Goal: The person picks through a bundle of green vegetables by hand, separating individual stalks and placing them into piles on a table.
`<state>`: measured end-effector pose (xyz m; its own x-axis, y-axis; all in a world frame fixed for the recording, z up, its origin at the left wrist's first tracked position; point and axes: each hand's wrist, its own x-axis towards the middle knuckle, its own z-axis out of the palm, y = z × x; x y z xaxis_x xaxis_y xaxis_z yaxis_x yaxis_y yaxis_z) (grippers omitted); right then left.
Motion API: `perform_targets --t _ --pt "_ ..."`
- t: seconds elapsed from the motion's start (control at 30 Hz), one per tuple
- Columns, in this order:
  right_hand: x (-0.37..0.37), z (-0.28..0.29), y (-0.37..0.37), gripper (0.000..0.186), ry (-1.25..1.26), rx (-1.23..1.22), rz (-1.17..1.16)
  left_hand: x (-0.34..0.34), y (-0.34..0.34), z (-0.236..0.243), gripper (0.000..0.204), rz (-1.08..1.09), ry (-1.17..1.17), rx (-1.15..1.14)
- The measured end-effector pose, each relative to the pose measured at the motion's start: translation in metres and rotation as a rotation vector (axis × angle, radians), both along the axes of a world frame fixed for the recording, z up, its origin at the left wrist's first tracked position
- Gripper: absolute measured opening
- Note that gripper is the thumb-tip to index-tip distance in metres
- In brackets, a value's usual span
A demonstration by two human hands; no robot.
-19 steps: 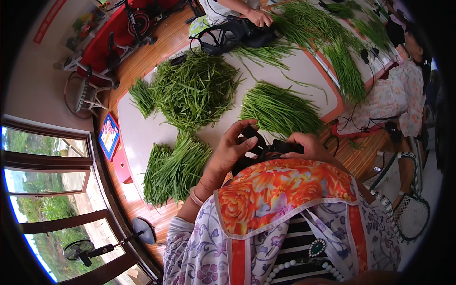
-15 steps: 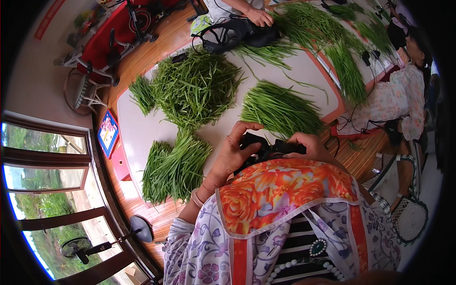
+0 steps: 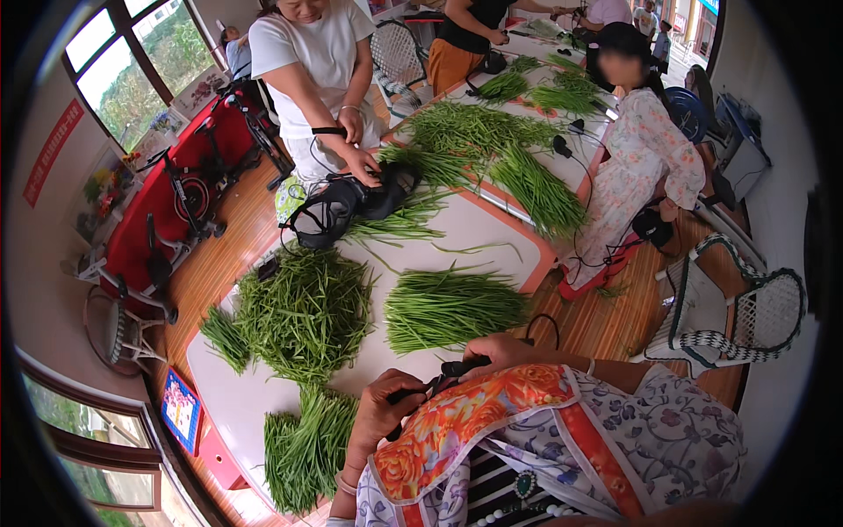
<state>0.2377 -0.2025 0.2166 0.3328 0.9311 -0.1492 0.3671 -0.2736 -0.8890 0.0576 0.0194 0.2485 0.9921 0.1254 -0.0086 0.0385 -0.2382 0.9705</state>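
Close to the edge of the table (image 3: 492, 230), my left hand (image 3: 385, 407) is closed on a black strap-like thing (image 3: 446, 376), much of it hidden behind the raised orange flowered bib (image 3: 492, 400). My right hand (image 3: 502, 351) grips the other end, its fingers partly covered by the bib. Just beyond my hands lies a neat bundle of long green stalks (image 3: 452, 309). Left of that is a large loose heap of green stalks (image 3: 303, 316), with a second bundle (image 3: 307, 448) nearer me and a small one (image 3: 226, 338) at the far left.
Across the table a person in white (image 3: 312, 79) touches black caps with cables (image 3: 329, 215). More stalks (image 3: 479, 132) cover the adjoining table. At right sit a person in a flowered dress (image 3: 637, 158) and a woven chair (image 3: 729, 303). Exercise bikes (image 3: 189, 193) line the left wall.
My view has tilted up and turned, bringing the people and far table into sight. Both hands still hold the black thing, now drawn in against the bib, which hides more of it.
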Motion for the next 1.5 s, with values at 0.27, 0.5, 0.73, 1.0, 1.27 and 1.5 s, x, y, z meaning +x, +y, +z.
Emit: perform_targets --t 0.27,0.5,0.73,1.0,1.27,1.5 --pt "0.000 -0.011 -0.007 0.051 0.038 0.095 -0.022 0.018 -0.020 -0.003 0.014 -0.024 0.085 0.001" --pt "0.003 -0.033 -0.009 0.051 -0.083 0.167 0.020 0.034 -0.017 0.008 0.009 -0.185 -0.020 0.047" --pt "0.008 -0.029 -0.006 0.042 -0.053 -0.065 0.070 0.027 -0.015 0.005 0.009 -0.178 -0.005 0.138" --pt "0.006 -0.036 -0.003 0.052 -0.121 0.029 0.066 0.050 -0.010 -0.007 0.022 -0.217 0.158 -0.079" --pt "0.010 -0.039 -0.004 0.053 -0.131 -0.011 0.086 0.083 0.004 0.002 0.028 -0.424 0.284 0.057" --pt "0.008 -0.029 -0.005 0.043 -0.180 0.032 0.040 0.099 0.005 0.020 0.026 -0.477 0.490 0.086"
